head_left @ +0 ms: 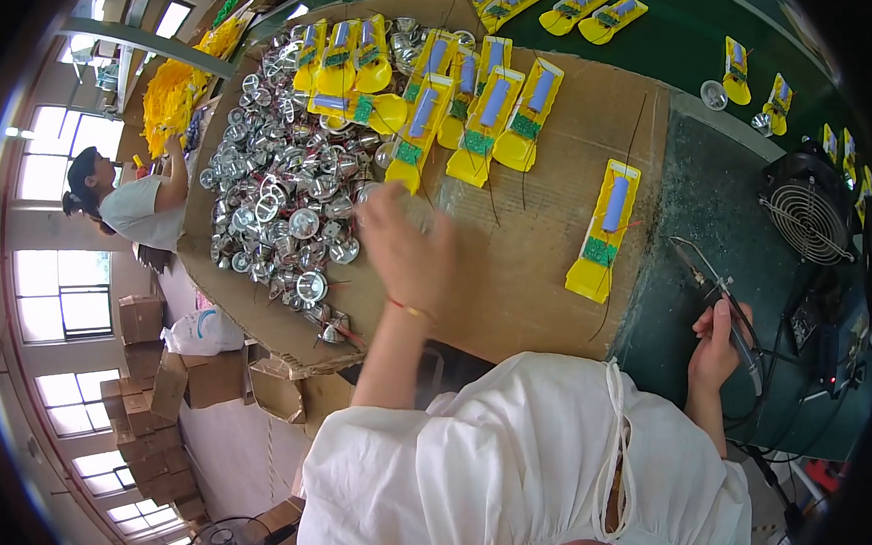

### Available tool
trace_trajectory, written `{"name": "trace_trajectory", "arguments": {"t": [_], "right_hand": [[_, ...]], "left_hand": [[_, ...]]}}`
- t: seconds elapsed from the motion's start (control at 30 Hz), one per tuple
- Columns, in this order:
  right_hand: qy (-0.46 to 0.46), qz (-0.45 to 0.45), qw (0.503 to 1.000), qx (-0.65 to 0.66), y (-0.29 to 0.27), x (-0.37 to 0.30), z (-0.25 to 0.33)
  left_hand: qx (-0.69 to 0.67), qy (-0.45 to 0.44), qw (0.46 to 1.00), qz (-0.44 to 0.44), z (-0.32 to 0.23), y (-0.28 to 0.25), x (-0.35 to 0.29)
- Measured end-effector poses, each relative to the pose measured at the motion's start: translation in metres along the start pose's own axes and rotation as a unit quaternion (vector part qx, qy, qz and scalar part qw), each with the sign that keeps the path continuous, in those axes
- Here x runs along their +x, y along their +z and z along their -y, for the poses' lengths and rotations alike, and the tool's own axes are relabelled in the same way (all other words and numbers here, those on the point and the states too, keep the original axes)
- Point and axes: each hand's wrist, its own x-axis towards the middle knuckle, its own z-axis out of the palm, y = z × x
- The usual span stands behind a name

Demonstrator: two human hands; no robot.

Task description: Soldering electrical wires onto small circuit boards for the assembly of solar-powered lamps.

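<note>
My left hand [406, 249], smeared by motion, is over the cardboard at the right edge of a heap of small silver reflector cups [305, 224] with thin wires. Just beyond its fingers lies a yellow housing [419, 129] with a blue cylindrical cell and a green circuit board; several similar ones lie around it. Whether the fingers hold anything is unclear. In my right hand [715, 344] is a soldering iron [743, 346], its thin metal tip pointing up and left. A single yellow housing [603, 233] lies on the cardboard between my hands, with dark wires at both ends.
A cardboard sheet [543, 302] covers part of the green bench [692, 182]. On the right stands a black fan [807, 216] with a round wire guard, among cables. More yellow housings [612, 19] line the far strip. At the left a person [145, 201] works near yellow parts [175, 99].
</note>
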Motion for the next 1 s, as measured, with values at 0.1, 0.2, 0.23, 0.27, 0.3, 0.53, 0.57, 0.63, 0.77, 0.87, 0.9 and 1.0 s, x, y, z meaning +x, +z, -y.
{"name": "trace_trajectory", "arguments": {"t": [0.1,0.2,0.23,0.27,0.3,0.53,0.57,0.63,0.77,0.87,0.9,1.0], "right_hand": [[-0.002,0.023,1.000,0.006,-0.001,-0.003,0.001],[-0.012,0.034,0.999,0.009,0.001,-0.005,0.004],[-0.014,0.030,0.999,0.007,0.002,-0.005,0.004],[-0.013,0.033,0.999,0.007,0.002,-0.007,0.006],[-0.013,0.031,0.999,0.005,0.001,-0.008,0.007],[-0.007,0.037,0.999,0.010,0.008,-0.009,0.013],[-0.005,0.034,0.999,0.008,0.006,-0.010,0.014],[-0.019,0.045,0.999,0.007,0.004,-0.012,0.015],[-0.010,0.036,0.999,0.005,0.004,-0.013,0.016],[-0.012,0.049,0.999,0.009,0.006,-0.016,0.017],[-0.011,0.052,0.998,0.013,0.007,-0.018,0.018],[-0.013,0.056,0.998,0.011,0.004,-0.022,0.020]], "left_hand": [[0.182,-0.064,0.981,-0.035,0.041,-0.012,0.014],[0.340,-0.097,0.935,0.043,0.060,-0.004,0.006],[0.320,-0.068,0.945,0.019,0.060,-0.005,0.000],[0.301,-0.039,0.953,-0.003,0.056,-0.011,-0.007],[0.253,-0.008,0.967,-0.037,0.042,-0.013,-0.012],[-0.070,0.260,0.958,0.102,-0.020,-0.010,-0.062],[-0.080,0.278,0.952,0.097,-0.022,-0.009,-0.069],[-0.077,0.238,0.963,0.096,-0.017,-0.016,-0.076],[-0.093,0.064,0.992,0.051,-0.001,-0.020,-0.057],[-0.087,0.068,0.992,0.052,-0.008,-0.012,-0.032],[-0.055,0.112,0.991,0.049,-0.012,-0.011,-0.025],[0.038,0.180,0.979,0.089,-0.020,-0.005,-0.015]]}}
